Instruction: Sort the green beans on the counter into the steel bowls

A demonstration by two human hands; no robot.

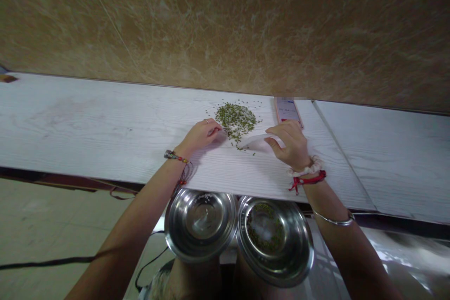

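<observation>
A heap of small green mung beans [235, 119] lies on the white wood-grain table, with loose beans scattered around it. My left hand [204, 135] rests at the heap's lower left edge, its fingers curled in towards the thumb; what they pinch, if anything, I cannot make out. To the right of the heap, my right hand [290, 143] has a thin translucent whitish sheet [255, 140] between thumb and fingers. The sheet's far end reaches the beans at the lower side of the heap. Whether it is paper or plastic is unclear.
Below the table edge, two steel bowls sit on my lap: the left bowl [200, 248] with a few pale bits, the right bowl [295, 262] with green beans. A phone [288, 108] lies behind my right hand. A brown marbled wall [225, 23] borders the table [87, 122].
</observation>
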